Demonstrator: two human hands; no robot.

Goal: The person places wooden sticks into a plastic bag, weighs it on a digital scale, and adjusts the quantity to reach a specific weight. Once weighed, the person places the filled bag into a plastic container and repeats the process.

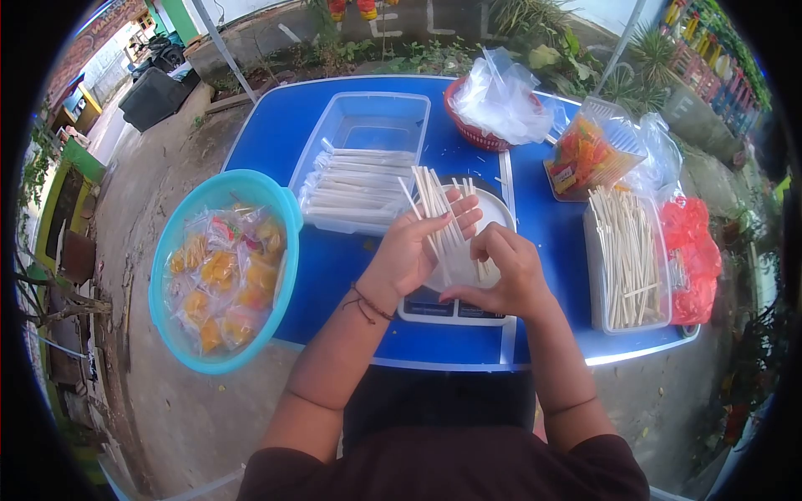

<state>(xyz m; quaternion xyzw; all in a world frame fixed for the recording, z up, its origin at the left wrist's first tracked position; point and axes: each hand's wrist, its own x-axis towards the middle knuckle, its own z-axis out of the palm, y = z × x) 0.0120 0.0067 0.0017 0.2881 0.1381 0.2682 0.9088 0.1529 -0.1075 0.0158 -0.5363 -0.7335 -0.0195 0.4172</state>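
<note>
The left hand grips a bundle of sticks over the scale, the right hand pinches one, while many loose sticks at right seem unweighed and a clear tray far left already holds packed ones

We see a bundle of thin white sticks fanned upright in the left hand, tips splayed above its fingers; lower ends sit just beside the right hand.

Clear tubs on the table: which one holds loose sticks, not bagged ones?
The right-hand tub, beside the red bag: its sticks lie bare. The tub behind the left hand holds sealed packets.
</note>
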